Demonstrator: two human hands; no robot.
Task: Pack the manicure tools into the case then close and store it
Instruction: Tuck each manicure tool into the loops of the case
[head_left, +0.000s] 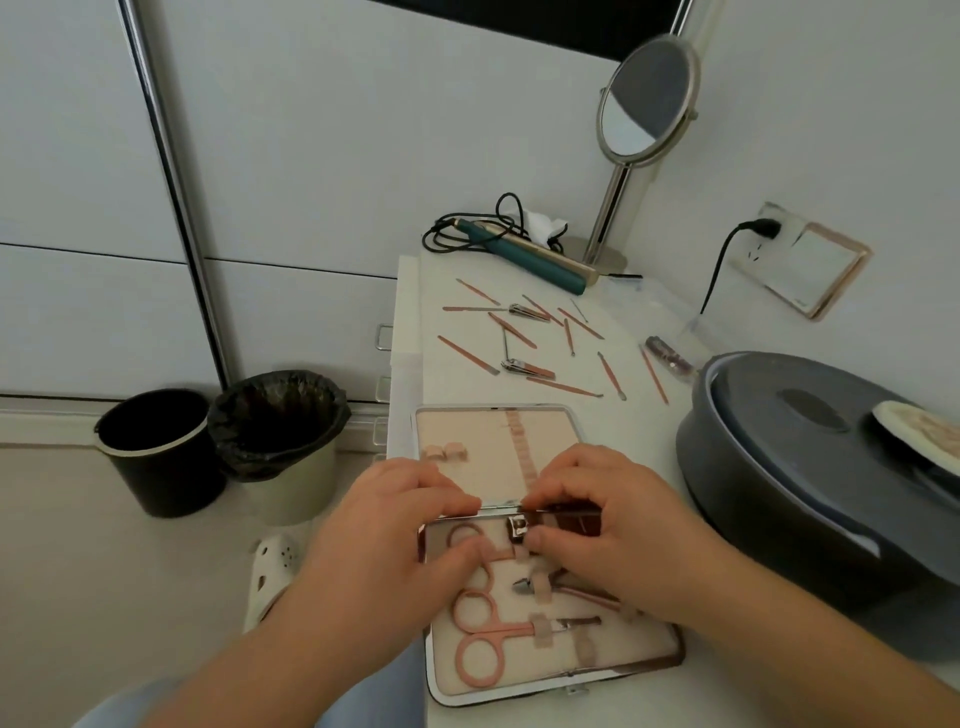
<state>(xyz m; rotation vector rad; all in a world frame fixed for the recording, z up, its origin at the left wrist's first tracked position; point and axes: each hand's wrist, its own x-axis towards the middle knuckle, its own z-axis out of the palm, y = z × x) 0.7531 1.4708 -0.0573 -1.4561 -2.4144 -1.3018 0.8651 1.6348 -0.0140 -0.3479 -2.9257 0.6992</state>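
The manicure case (673, 656) lies open at the table's near edge. Its far half (483, 427) holds only empty straps. Its near half holds pink scissors (480, 636) and nippers (553, 584) under elastic straps. My right hand (615, 527) pinches a silver nail clipper (517, 529) just below the hinge, next to a strap. My left hand (387, 530) grips the case at the hinge, fingers on the metal rim and thumb on the lining beside the clipper. Several pink-handled tools (519, 332) and two more clippers (527, 369) lie loose beyond the case.
A grey round lidded pot (810, 467) stands right of the case. At the back are a standing mirror (644, 98), a teal hair tool (524, 254) with its cable, and a wall socket (769, 234). Two bins (223, 441) stand on the floor to the left.
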